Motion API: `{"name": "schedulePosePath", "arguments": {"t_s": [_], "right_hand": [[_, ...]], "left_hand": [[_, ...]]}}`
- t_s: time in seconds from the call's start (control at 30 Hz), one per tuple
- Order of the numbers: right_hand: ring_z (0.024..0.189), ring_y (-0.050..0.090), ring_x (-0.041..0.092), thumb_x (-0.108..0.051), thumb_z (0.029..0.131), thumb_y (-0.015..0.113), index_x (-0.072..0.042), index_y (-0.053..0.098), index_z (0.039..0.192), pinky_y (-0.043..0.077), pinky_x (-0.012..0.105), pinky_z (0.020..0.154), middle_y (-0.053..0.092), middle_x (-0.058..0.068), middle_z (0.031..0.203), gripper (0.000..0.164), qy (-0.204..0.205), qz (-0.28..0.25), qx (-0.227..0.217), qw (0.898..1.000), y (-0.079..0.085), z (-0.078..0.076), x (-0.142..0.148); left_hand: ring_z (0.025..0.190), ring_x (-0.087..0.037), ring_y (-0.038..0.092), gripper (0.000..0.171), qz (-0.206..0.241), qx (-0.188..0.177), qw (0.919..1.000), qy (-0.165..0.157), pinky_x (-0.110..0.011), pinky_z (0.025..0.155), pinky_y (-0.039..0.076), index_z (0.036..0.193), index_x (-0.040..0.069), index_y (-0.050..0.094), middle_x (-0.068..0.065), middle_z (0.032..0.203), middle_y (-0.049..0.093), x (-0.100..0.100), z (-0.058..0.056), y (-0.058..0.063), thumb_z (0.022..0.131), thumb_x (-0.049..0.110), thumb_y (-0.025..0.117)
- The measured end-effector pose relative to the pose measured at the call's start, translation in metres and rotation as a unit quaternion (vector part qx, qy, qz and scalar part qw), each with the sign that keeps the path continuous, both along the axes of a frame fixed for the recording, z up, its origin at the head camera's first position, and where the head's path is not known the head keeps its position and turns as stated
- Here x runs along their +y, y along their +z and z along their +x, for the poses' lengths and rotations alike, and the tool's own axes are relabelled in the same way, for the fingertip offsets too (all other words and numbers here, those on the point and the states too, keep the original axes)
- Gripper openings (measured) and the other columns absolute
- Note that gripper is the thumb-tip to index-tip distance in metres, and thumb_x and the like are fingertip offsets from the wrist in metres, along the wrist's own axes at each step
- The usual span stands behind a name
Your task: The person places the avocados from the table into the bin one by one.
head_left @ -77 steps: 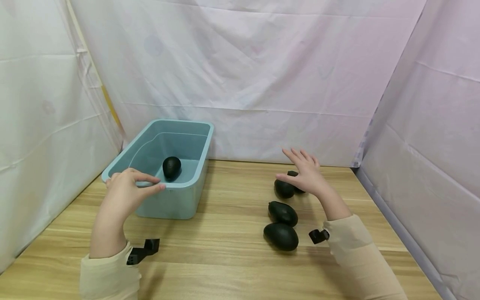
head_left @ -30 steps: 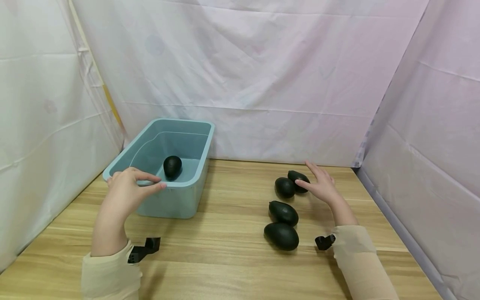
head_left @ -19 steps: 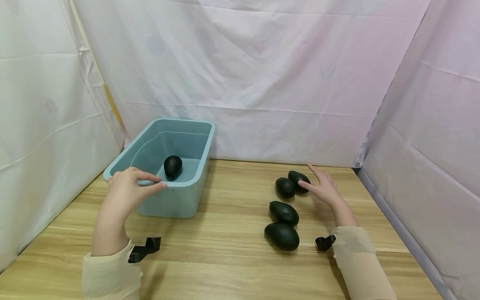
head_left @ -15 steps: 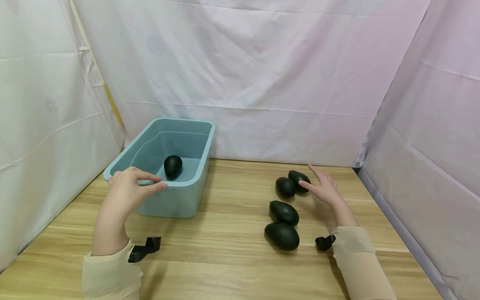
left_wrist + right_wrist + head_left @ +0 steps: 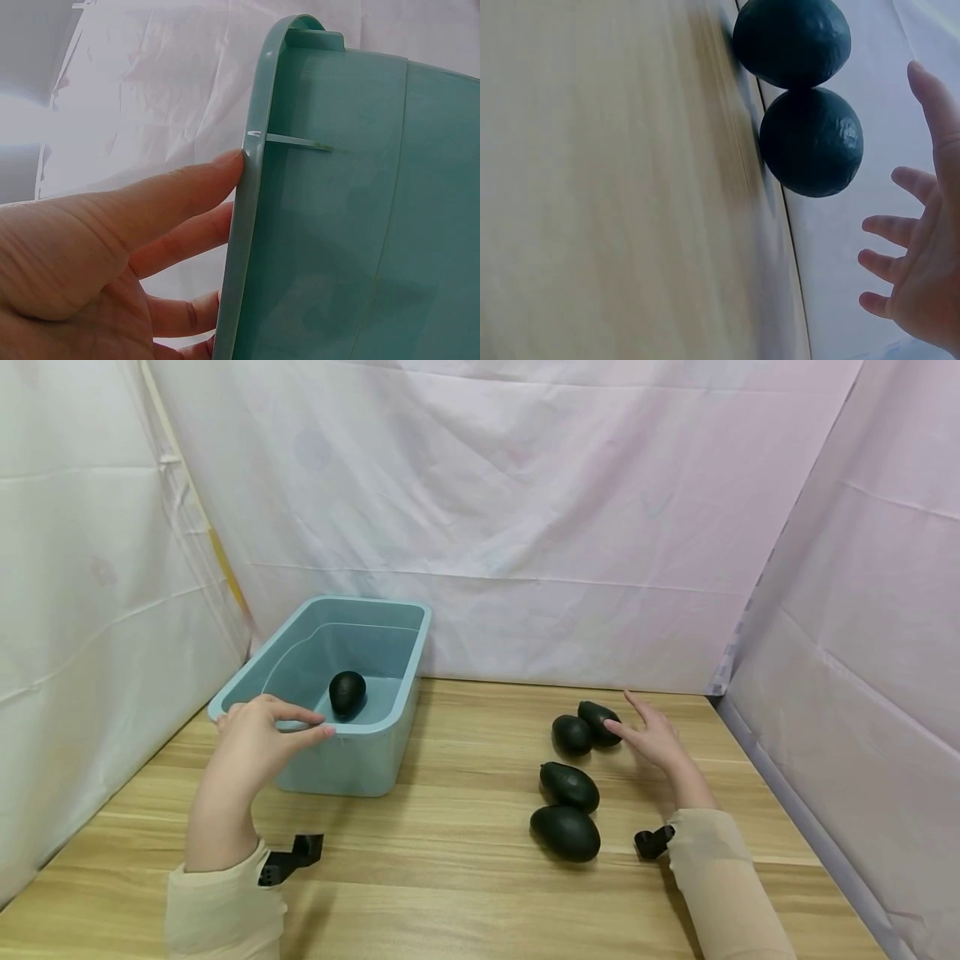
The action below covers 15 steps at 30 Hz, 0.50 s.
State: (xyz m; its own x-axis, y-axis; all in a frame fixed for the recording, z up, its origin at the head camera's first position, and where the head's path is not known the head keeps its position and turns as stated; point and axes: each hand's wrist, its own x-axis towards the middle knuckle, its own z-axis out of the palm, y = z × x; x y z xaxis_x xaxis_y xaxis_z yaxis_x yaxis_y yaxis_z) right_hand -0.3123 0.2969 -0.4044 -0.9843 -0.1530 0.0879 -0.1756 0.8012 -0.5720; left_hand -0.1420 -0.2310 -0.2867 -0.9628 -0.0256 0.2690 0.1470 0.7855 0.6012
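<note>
At the left, my left hand [image 5: 258, 735] pinches the front rim of a blue-green plastic bin [image 5: 341, 764]; the thumb [image 5: 202, 176] lies against the rim's outer edge in the left wrist view. One dark avocado [image 5: 347, 693] sits inside the bin. My right hand [image 5: 654, 739] is beside the far pair of avocados, its fingers spread and holding nothing. Of that pair, the right avocado [image 5: 597, 720] is nearest the thumb, with another avocado [image 5: 572, 735] next to it. In the right wrist view the hand is apart from both avocados.
Nearer on the wooden table [image 5: 450, 877] lie two more avocados, one [image 5: 570, 787] just behind the other [image 5: 565, 833]. White cloth sheets [image 5: 540, 510] enclose the back and both sides. Black camera mounts sit on both wrists.
My right hand has come down from above the far avocados and shifted right, to their right side. My left hand stays at the bin's rim, and the avocados lie where they were.
</note>
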Motion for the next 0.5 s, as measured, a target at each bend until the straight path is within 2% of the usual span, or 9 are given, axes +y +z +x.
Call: {"name": "schedulePosePath", "arguments": {"t_s": [0.27,0.5], "right_hand": [[0.138,0.01,0.049,-0.063,0.089,0.053,-0.021,0.009,0.156,0.014,0.07,0.102,0.01,0.022,0.157,0.09,0.001,-0.03,-0.035,0.999,-0.004,-0.0022,0.0059],[0.135,0.017,0.052,-0.061,0.09,0.053,-0.018,0.006,0.156,0.018,0.069,0.102,0.009,0.021,0.157,0.091,0.015,-0.053,-0.055,0.997,-0.0055,-0.0019,0.0083]], "left_hand": [[0.115,-0.055,0.034,0.033,0.0,0.001,1.0,0.002,-0.075,0.096,-0.01,0.1,0.003,0.075,-0.025,0.11,0.059,0.0004,-0.0003,-0.0001,0.083,0.032,0.076],[0.114,-0.054,0.035,0.032,0.002,0.0,1.0,0.002,-0.075,0.097,-0.007,0.099,0.003,0.076,-0.024,0.11,0.059,0.0006,-0.0001,0.0,0.083,0.031,0.076]]}}
